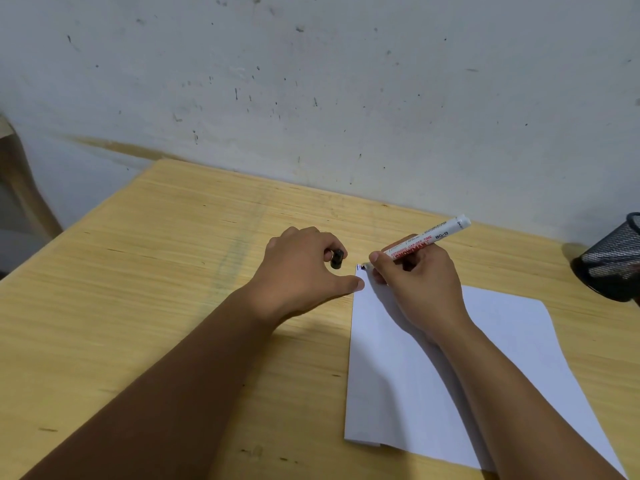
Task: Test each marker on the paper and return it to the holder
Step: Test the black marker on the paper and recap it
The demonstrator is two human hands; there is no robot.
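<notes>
My right hand [412, 282] grips a white marker [434, 235] with a red label, its tip down on the far left corner of the white paper [408, 375], where a small black mark shows. My left hand [304, 271] holds the marker's black cap [336, 259] between its fingers, and its thumb presses on the paper's left edge near that corner. The black mesh holder [613, 261] stands at the right edge of the view, cut off by the frame; what it contains is not visible.
The wooden table [156, 289] runs up to a stained grey wall [311, 81]. A piece of pale wooden furniture [17, 181] stands beyond the table's left edge.
</notes>
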